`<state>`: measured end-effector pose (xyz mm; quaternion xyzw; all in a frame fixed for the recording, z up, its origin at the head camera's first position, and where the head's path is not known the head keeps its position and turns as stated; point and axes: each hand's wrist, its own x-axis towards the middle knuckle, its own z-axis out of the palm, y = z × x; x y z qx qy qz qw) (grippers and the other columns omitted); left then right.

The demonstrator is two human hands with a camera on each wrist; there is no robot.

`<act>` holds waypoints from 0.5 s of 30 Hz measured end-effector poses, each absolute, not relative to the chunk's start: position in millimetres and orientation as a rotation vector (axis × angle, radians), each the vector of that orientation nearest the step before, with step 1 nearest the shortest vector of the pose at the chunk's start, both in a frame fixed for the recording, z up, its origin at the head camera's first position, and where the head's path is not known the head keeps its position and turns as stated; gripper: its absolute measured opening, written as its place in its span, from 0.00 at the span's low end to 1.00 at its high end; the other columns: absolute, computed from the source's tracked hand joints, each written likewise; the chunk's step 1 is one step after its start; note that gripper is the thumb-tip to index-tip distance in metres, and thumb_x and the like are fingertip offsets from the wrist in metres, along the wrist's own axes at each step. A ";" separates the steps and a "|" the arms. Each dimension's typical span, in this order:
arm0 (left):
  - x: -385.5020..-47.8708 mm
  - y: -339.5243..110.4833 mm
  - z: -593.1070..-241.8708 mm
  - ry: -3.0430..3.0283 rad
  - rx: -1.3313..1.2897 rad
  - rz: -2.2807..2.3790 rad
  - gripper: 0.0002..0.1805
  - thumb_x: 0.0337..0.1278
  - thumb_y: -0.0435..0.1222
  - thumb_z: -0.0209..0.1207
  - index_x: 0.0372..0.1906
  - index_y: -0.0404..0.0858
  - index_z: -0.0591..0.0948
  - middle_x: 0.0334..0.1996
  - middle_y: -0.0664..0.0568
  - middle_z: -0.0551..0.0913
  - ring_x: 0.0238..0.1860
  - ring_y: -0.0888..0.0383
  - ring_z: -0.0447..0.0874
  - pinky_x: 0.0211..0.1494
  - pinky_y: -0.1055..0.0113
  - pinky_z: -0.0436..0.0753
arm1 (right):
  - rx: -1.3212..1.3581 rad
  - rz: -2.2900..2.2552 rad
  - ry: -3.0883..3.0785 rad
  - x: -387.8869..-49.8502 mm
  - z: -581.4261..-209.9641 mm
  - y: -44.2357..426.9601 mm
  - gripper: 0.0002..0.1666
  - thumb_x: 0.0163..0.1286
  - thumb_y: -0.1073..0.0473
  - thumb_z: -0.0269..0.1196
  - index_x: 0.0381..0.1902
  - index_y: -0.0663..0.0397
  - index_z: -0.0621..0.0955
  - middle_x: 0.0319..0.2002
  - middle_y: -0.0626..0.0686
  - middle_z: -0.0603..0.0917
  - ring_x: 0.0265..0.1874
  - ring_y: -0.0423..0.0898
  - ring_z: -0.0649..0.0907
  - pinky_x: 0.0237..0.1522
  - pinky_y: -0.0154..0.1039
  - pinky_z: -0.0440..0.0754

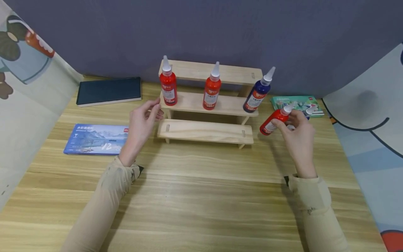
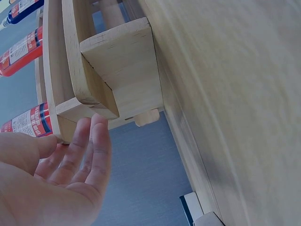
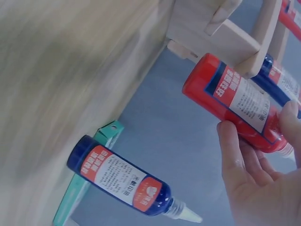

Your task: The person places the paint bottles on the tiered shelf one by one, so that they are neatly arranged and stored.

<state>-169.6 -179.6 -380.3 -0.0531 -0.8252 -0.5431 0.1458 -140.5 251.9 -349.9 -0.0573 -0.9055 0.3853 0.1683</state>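
Note:
A red squeeze bottle [image 1: 271, 123] with a white pointed nozzle is held tilted by my right hand [image 1: 298, 137], right of the wooden tiered shelf [image 1: 204, 131]. Thumb and fingers pinch it near the neck, its base off any surface. My left hand [image 1: 142, 120] is at the shelf's left end, fingertips against or very near the middle step; contact is unclear. That step carries a red bottle [image 1: 168, 89] at the left, another red bottle [image 1: 211, 93] mid-way and a dark blue bottle [image 1: 256, 97] at the right. The right hand partly hides a second blue bottle [image 3: 120, 176].
A green box [image 1: 297, 101] lies at the back right. At the left are a dark-covered book [image 1: 109, 91] and a blue paint box [image 1: 96, 139], partly behind my left forearm. A dark blue partition [image 1: 201, 31] rises behind the shelf, with printed side panels.

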 end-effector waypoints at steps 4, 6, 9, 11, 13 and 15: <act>-169.6 -179.0 -380.1 -2.376 -0.152 -1.567 0.16 0.83 0.31 0.55 0.63 0.27 0.84 0.38 0.31 0.88 0.34 0.43 0.89 0.42 0.65 0.94 | -0.156 1.091 -2.578 -136.9 -346.5 248.6 0.31 0.73 0.56 0.75 0.65 0.68 0.79 0.58 0.63 0.87 0.42 0.36 0.79 0.41 0.19 0.77; -169.5 -178.8 -380.0 -2.376 -0.153 -1.569 0.16 0.83 0.31 0.55 0.63 0.27 0.84 0.38 0.31 0.88 0.34 0.43 0.89 0.41 0.65 0.94 | -0.152 1.086 -2.582 -135.4 -345.3 246.9 0.30 0.73 0.56 0.75 0.65 0.67 0.79 0.58 0.63 0.87 0.42 0.37 0.79 0.40 0.19 0.77; -169.2 -178.8 -379.8 -2.374 -0.154 -1.575 0.16 0.84 0.31 0.55 0.64 0.27 0.83 0.38 0.31 0.88 0.34 0.44 0.89 0.41 0.65 0.94 | -0.149 1.084 -2.584 -134.0 -343.9 244.9 0.30 0.73 0.56 0.75 0.65 0.66 0.80 0.57 0.63 0.88 0.43 0.38 0.81 0.40 0.19 0.77; -169.0 -179.0 -379.8 -2.373 -0.153 -1.579 0.16 0.84 0.31 0.55 0.64 0.27 0.83 0.38 0.31 0.88 0.34 0.44 0.88 0.42 0.66 0.94 | -0.145 1.091 -2.582 -133.1 -342.7 243.5 0.30 0.72 0.56 0.75 0.65 0.66 0.80 0.58 0.62 0.88 0.44 0.41 0.82 0.41 0.19 0.77; -168.7 -179.2 -379.8 -2.373 -0.150 -1.581 0.16 0.84 0.31 0.55 0.64 0.27 0.83 0.38 0.31 0.88 0.35 0.44 0.88 0.42 0.66 0.94 | -0.139 1.095 -2.582 -132.2 -341.6 242.2 0.30 0.72 0.57 0.75 0.65 0.66 0.80 0.58 0.62 0.88 0.46 0.44 0.83 0.41 0.19 0.78; -168.6 -179.3 -379.8 -2.376 -0.147 -1.579 0.16 0.84 0.31 0.55 0.64 0.27 0.83 0.38 0.31 0.88 0.35 0.44 0.88 0.42 0.66 0.94 | -0.132 1.103 -2.581 -131.2 -340.4 240.8 0.30 0.72 0.57 0.75 0.65 0.66 0.80 0.58 0.63 0.88 0.47 0.46 0.84 0.40 0.19 0.78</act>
